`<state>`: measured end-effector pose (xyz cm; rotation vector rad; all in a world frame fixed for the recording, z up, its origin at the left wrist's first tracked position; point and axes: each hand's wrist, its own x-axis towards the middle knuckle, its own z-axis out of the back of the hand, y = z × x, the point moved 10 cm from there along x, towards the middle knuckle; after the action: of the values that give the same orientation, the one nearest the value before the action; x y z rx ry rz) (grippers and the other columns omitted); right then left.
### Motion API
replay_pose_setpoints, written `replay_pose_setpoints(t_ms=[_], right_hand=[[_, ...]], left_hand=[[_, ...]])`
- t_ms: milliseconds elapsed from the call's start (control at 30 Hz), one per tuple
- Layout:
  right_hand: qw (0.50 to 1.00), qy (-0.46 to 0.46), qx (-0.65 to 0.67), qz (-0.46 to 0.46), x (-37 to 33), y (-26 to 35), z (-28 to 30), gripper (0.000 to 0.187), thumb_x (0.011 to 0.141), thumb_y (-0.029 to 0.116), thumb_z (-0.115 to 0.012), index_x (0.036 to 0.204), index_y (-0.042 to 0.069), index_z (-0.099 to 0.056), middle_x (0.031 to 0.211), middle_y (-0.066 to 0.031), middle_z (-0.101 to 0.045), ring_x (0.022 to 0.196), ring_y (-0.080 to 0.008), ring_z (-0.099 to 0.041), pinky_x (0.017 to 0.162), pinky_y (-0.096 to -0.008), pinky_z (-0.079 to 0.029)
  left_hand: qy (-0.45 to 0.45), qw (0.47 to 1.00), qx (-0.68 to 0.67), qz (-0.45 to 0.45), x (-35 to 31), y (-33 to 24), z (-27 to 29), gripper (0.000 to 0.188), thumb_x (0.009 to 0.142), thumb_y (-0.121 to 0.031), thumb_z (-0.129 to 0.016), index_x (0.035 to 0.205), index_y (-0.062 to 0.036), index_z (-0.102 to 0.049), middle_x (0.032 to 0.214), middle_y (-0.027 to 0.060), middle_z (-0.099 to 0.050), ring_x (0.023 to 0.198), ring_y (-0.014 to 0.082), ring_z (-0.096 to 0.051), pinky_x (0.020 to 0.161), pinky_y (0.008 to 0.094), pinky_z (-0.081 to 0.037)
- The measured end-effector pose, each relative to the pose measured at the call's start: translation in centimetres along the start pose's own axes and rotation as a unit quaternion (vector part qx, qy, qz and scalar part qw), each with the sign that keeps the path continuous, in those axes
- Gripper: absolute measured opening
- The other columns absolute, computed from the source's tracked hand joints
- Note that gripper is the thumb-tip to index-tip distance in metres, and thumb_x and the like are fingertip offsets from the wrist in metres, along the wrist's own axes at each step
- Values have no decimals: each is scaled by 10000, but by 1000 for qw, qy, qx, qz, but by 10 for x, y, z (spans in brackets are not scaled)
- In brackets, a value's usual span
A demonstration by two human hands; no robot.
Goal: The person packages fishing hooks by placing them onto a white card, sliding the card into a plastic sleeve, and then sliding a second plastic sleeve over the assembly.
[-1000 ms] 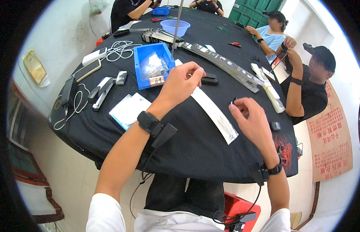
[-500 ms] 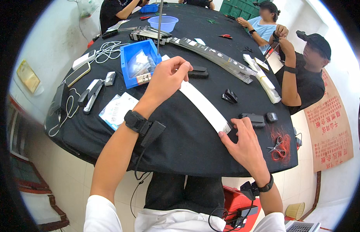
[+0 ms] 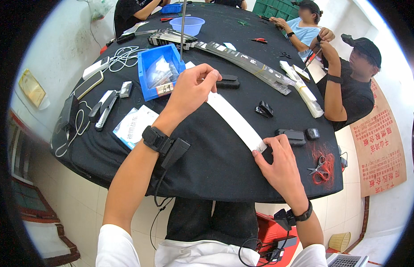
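A long white strip (image 3: 236, 121) lies slantwise on the black-covered table, its near end a little crinkled and see-through. My right hand (image 3: 282, 165) has its thumb and fingertips on that near end, gripping its edges. Over the farther part of the strip is my left hand (image 3: 194, 89), fingers curled and thumb pressed to the fingertips. Whatever that pinch holds, if anything, is too small to make out. The hand hides part of the strip; its far tip shows beside a blue bin (image 3: 159, 73) holding clear plastic bags.
Right of the strip are black clips (image 3: 264, 109), a dark case (image 3: 291, 137), and scissors (image 3: 318, 166) on red threads. Printed clear sleeves (image 3: 247, 64) lie farther off. A stapler (image 3: 103, 109) and a white packet (image 3: 135, 126) sit left. Co-workers sit around the table (image 3: 207, 178).
My right thumb and fingers have closed in on the strip's near end, and that end has shifted slightly. My left hand has hardly moved.
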<state>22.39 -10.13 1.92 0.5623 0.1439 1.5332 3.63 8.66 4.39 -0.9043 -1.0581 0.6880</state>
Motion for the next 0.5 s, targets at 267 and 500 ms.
replay_pose_setpoints(t_ms=[267, 500], right_hand=[[1000, -15, -12, 1, -1, 2, 1, 375, 909, 234, -739, 1120, -49, -610, 1060, -183, -557, 992, -357, -610, 891, -436, -510], [999, -14, -27, 14, 3, 5, 2, 370, 908, 250, -740, 1107, -41, -626, 1058, -170, -577, 956, -356, -640, 845, -432, -537]], left_hand=[[3, 1000, -9, 7, 0, 1, 0, 260, 1056, -218, -542, 988, -16, -691, 735, 12, -637, 551, 43, -518, 490, 199, -402], [-7, 1000, -9, 9, 1, 0, 1, 267, 1053, -230, -549, 994, -14, -695, 736, 17, -642, 551, 47, -528, 486, 203, -400]])
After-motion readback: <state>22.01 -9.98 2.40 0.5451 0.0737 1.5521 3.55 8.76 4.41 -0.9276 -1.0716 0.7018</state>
